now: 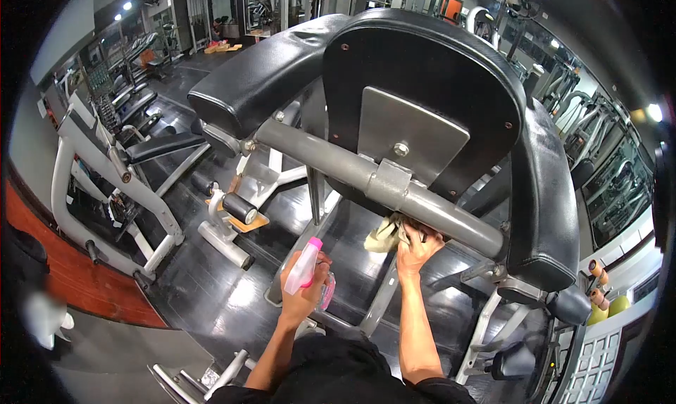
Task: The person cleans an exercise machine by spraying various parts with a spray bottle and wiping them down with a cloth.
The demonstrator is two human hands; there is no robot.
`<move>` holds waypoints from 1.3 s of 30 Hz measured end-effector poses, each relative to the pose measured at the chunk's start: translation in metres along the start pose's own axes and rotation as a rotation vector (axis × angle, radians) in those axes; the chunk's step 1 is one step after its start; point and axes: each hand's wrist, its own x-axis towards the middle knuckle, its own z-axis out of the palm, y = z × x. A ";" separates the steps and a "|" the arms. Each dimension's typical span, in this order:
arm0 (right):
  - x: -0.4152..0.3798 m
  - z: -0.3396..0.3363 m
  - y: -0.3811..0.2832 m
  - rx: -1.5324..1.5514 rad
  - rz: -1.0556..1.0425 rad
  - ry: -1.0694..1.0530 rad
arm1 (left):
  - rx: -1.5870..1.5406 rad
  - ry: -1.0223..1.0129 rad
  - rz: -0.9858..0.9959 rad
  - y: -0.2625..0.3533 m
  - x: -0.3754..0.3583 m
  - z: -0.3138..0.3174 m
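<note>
My left hand [304, 291] is wrapped round a pink and clear spray bottle [303, 269], held upright-tilted in front of me. My right hand [420, 248] grips a pale cloth [384, 236] just under the grey steel crossbar [331, 158] of an exercise machine; its fingertips are partly hidden behind the bar. Above the bar stands a black padded backrest [422, 73] with a bolted metal plate [412, 133] on its rear. Black arm pads [264, 80] flank it on both sides.
More gym machines [113, 179] stand to the left, and a small black roller pad [239, 208] sits low there. Dark shiny flooring [239, 288] lies below. At the right edge are orange dumbbells [598, 284] and a white grated panel [595, 362].
</note>
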 end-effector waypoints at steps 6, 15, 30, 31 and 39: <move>0.011 -0.002 -0.008 0.035 0.139 0.100 | 0.096 -0.035 -0.028 -0.007 0.008 -0.019; -0.013 0.003 -0.010 -0.081 0.159 -0.111 | 0.058 -0.125 -0.040 0.002 0.011 -0.021; 0.008 0.013 -0.032 -0.011 0.157 -0.011 | -0.041 -0.194 -0.007 0.005 -0.007 -0.031; 0.002 0.010 -0.034 -0.045 0.215 -0.085 | -0.041 -0.195 -0.008 0.005 -0.010 -0.033; 0.028 0.006 -0.060 0.209 0.498 0.073 | -0.019 -0.225 -0.022 0.005 -0.019 -0.043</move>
